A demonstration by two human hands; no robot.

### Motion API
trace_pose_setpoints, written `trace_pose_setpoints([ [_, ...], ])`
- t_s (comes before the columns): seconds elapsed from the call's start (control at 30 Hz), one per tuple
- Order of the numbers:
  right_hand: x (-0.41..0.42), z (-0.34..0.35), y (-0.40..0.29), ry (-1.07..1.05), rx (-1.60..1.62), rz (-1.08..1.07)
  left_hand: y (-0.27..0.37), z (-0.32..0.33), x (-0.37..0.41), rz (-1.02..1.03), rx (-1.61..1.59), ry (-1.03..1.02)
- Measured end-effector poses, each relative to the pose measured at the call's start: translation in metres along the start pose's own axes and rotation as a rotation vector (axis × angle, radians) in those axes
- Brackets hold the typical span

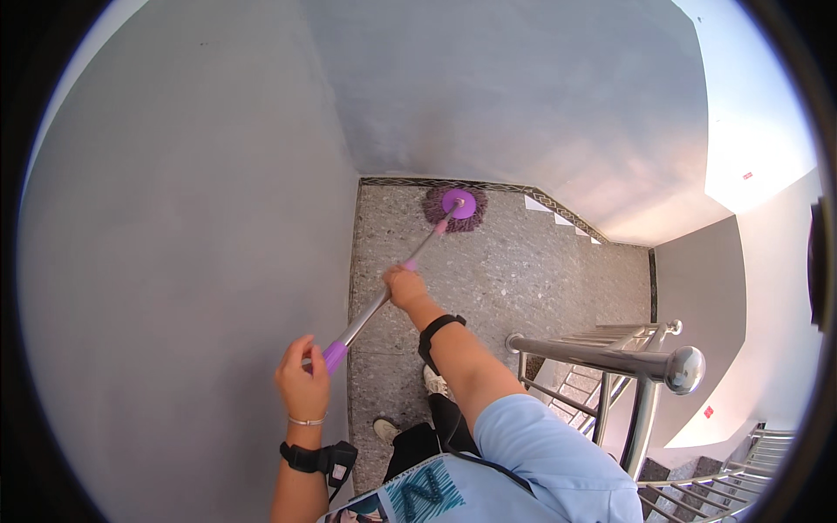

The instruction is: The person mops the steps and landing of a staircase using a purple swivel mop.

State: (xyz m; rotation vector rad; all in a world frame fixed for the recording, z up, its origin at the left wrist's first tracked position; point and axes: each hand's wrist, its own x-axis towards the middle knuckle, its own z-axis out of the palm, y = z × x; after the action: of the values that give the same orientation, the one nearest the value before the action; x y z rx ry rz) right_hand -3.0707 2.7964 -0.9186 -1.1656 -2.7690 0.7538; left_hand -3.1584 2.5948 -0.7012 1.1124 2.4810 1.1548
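Note:
A round mop (460, 204) with a purple disc and a dark purplish string head lies flat on the speckled stone floor, near the far wall's patterned skirting. Its metal handle slants down to the left, towards me. My right hand (405, 286) is closed around the middle of the handle, just below a pink collar. At the purple grip on the handle's upper end is my left hand (305, 379), its thumb and fingers curled about the end. Both forearms wear black straps, and a thin bracelet circles my left wrist.
A grey wall (196, 261) rises close on my left, another beyond the mop. To the right stands a stainless steel railing (588, 356) with round end knobs. Stair steps (693, 477) show below it at the lower right. My shoes (387, 431) stand on the landing.

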Motion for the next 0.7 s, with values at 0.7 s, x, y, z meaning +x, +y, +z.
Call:
trace_pose_setpoints([
  [0.7,-0.085,-0.043,0.080,0.292,0.017,0.295,0.080,0.038,0.017,0.406,0.088,-0.263],
])
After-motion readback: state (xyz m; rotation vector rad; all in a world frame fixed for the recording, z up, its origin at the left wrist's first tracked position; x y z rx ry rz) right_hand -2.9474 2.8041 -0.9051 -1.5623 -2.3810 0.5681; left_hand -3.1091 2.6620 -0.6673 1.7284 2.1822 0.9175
